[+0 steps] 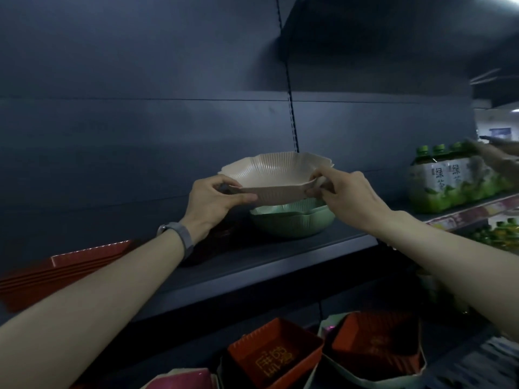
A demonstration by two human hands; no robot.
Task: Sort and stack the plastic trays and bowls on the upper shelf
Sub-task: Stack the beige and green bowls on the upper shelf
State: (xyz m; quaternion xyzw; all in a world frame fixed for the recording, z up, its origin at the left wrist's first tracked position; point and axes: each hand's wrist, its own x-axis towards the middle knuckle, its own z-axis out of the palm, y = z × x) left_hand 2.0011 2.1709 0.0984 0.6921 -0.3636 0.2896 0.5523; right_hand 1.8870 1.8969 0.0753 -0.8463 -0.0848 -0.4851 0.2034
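A pale pink ribbed bowl (276, 175) with a petal-shaped rim hangs just above a stack of green bowls (293, 221) of the same shape on the upper shelf (252, 265). My left hand (214, 200) grips the pink bowl's left rim, thumb underneath along the wall. Pinching its right rim is my right hand (345, 195). The pink bowl tilts slightly toward me and is apart from the green ones. A stack of red trays (70, 265) lies at the shelf's left end, partly behind my left forearm.
Shrink-wrapped green tea bottles (455, 178) stand on the shelf to the right, with another person's hand (500, 155) near them. Below, red trays with gold characters (273, 355) and another red tray (376, 341) sit on the lower shelf. A dark object (207, 248) lies behind my left wrist.
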